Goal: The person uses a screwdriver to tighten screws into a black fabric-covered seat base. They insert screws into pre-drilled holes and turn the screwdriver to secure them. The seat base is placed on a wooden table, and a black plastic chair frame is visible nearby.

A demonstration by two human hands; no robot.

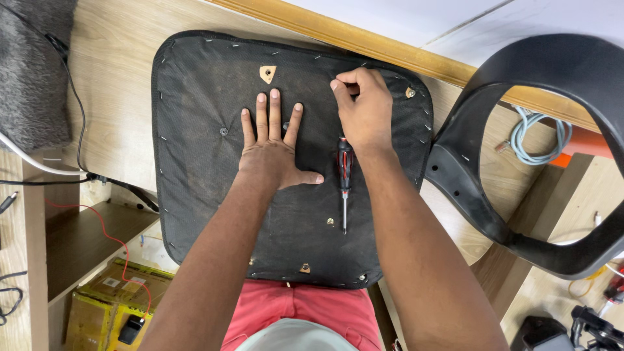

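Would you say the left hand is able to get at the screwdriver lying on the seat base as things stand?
Probably yes. The left hand lies flat and empty on the seat base, and the screwdriver lies just beyond its thumb with bare fabric between. Only the right hand sits near the handle's top.

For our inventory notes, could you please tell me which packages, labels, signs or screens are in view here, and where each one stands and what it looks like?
Cardboard box: bottom left, on the floor below the wooden table edge; rectangular, yellow-brown.
Labels on the box: small white square stickers on its top face; print too small to tell.
No signs or screens are in view.
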